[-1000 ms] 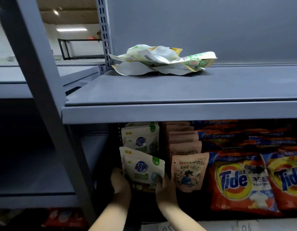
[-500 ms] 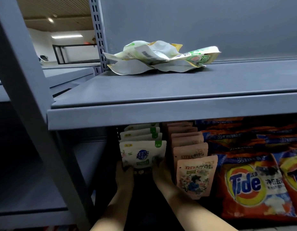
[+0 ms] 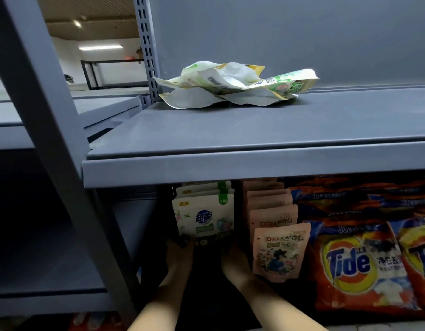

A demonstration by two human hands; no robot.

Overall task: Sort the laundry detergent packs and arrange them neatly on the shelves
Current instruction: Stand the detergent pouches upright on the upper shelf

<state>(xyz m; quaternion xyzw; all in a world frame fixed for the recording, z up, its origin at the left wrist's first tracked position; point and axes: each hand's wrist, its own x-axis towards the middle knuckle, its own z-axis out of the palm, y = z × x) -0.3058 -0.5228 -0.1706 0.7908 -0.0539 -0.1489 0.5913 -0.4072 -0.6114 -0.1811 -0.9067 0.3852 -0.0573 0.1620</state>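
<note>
Nearest us, our left hand (image 3: 180, 253) and right hand (image 3: 233, 255) reach under the grey shelf (image 3: 230, 168) and hold the bottom corners of the front white detergent pack (image 3: 203, 217) — it stands upright at the head of its row. Just right stands the row of pink packs (image 3: 279, 252), then the orange Tide bags (image 3: 359, 263). Farther up, on the shelf top, crumpled green-and-white pouches (image 3: 237, 86) lie heaped against the back panel.
</note>
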